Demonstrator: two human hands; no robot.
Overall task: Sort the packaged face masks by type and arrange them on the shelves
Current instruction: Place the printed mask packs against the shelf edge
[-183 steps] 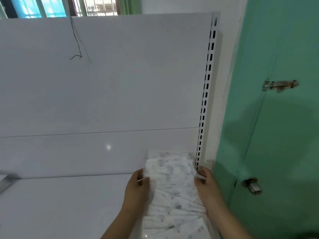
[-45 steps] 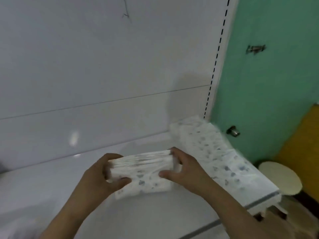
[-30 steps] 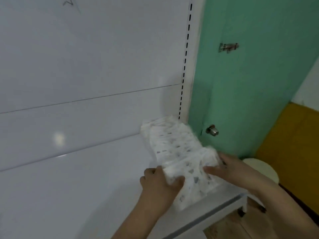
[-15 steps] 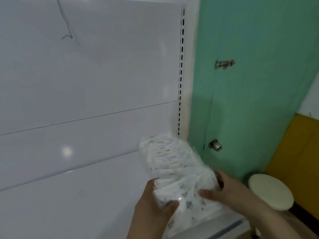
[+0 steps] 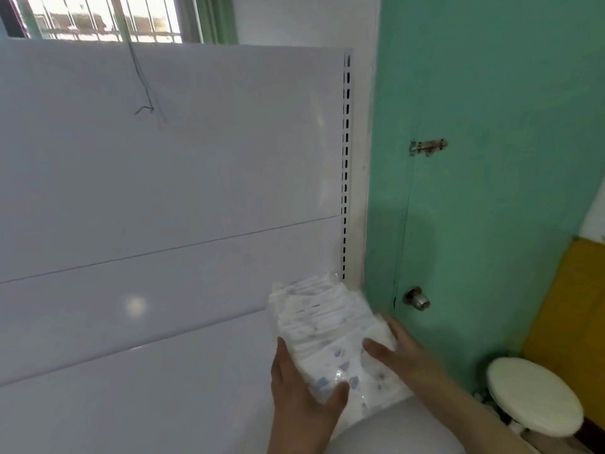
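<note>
A row of white packaged face masks with small blue-grey prints (image 5: 319, 306) stands on edge along the right end of the white shelf (image 5: 131, 394), running back to the rear panel. Pressed against the front of that row is a bundle of the same packets (image 5: 340, 365). My left hand (image 5: 301, 391) grips the bundle's left side and front edge. On the bundle's right side lies my right hand (image 5: 393, 348), thumb across the front packet.
The slotted white upright (image 5: 347, 165) closes off the shelf on the right. Beyond it is a green door (image 5: 484, 191) with a knob (image 5: 415, 299) and a latch. A round cream stool (image 5: 533, 394) stands low at the right. A thin wire (image 5: 144, 93) hangs over the back panel.
Both hands carried a bundle of packets from the shelf's middle to the front of the row at the right end. The head has tilted up.
</note>
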